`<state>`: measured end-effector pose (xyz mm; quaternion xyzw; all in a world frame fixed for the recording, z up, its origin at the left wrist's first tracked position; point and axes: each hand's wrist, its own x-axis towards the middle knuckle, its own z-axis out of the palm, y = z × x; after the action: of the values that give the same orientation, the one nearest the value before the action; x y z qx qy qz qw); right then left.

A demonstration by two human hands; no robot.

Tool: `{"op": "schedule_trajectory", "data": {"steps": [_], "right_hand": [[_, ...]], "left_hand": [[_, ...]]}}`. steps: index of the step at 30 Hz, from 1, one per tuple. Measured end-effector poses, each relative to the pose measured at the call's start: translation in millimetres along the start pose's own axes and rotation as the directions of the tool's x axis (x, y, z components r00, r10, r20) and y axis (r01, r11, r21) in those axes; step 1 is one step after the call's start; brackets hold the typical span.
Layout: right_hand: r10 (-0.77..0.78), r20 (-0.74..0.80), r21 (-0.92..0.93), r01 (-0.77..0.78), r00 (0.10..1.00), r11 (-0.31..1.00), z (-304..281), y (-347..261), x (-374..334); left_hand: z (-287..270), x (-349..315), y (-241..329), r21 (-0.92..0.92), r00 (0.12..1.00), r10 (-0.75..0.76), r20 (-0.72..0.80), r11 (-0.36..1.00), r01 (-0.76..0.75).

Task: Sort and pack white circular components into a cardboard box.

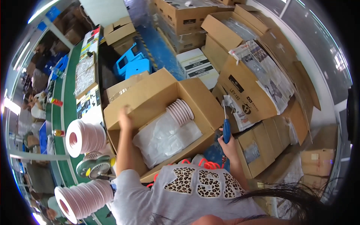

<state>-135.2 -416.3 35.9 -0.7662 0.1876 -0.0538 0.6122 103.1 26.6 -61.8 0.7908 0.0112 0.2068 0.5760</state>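
Observation:
An open cardboard carton (150,101) stands before me, its flaps raised. Inside lie clear plastic bags (159,137) and a short stack of pinkish-white ribbed rings (180,112). My left hand (125,119) is over the carton's left side, by the flap; its fingers are blurred, so I cannot make out whether they grip the cardboard. To the right of the carton, my right hand (228,145) is closed around the blue handle of an air blow gun (226,129), its thin metal nozzle pointing up and away. A red coiled hose (210,164) runs between the carton and my body.
Two long stacks of pinkish-white rings (88,137) and a small fan (95,166) stand at the left, beside a green bench (67,97). Blue plastic parts (133,63) lie beyond the carton. Other cartons (240,86) crowd the right side, some with newspaper (262,71).

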Motion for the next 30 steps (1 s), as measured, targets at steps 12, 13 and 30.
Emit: {"op": "schedule_trajectory", "data": {"steps": [12, 13, 30], "right_hand": [[0.271, -0.133, -0.139, -0.289, 0.953, 0.947, -30.5, 33.5, -30.0], [0.316, -0.16, -0.112, -0.336, 0.935, 0.935, -33.7, 40.6, -33.8], [0.204, -0.027, -0.116, -0.206, 0.979, 0.972, -13.2, 14.6, -12.5]], "left_hand": [[246.5, -157.6, -218.2, 0.291, 0.476, -0.843, 0.251, 0.535, 0.793], [262.6, -158.1, -207.1, 0.239, 0.382, -0.874, 0.3, 0.457, 0.857], [167.1, -132.9, -160.8, -0.126, 0.002, -0.77, 0.638, -0.102, 0.987]]}}
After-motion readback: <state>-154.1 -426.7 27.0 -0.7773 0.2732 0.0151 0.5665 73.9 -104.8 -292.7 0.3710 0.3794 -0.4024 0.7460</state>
